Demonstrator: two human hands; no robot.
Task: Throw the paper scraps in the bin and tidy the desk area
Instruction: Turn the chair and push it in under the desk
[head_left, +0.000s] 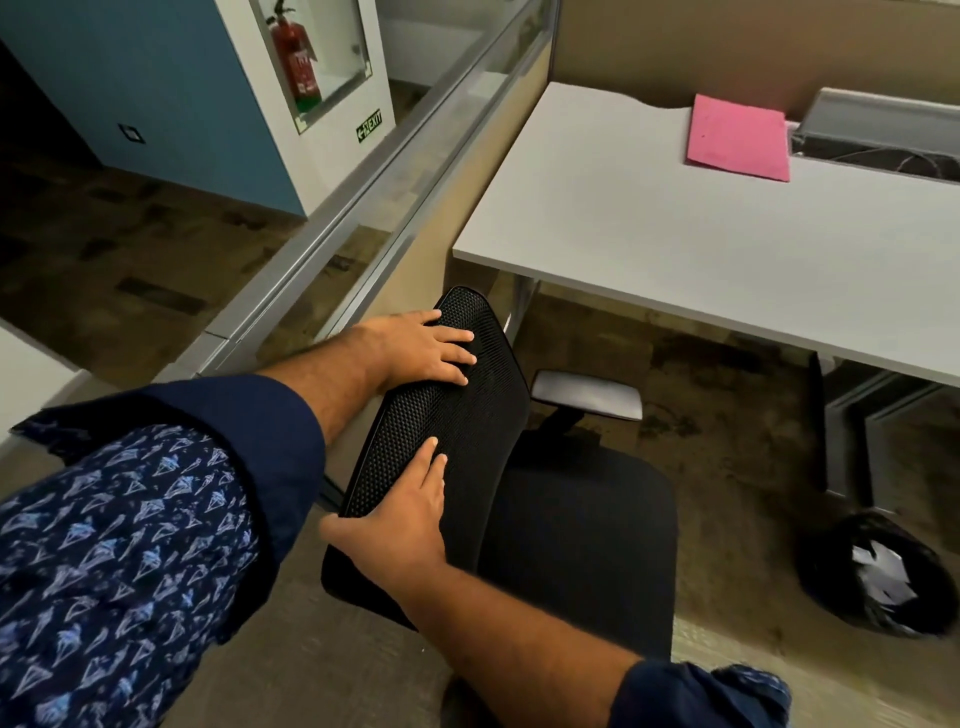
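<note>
Paper scraps (883, 569) lie inside the black bin (831, 561), which sits on the carpet under the right end of the white desk (701, 249). Both hands are on the black mesh back of the office chair (457, 415). The left hand (426, 348) rests near the top of the backrest, fingers fairly straight and spread over the mesh, grasping nothing. The right hand (405, 525) is lower, fingers flat on the front of the mesh and thumb hooked behind the edge, so it holds the backrest. The chair stands just beside the desk's near-left corner, its grey armrest (587, 395) pointing toward the desk. On the far part of the desk lies a pink folder (737, 137), next to an open cable tray (878, 150).
</note>
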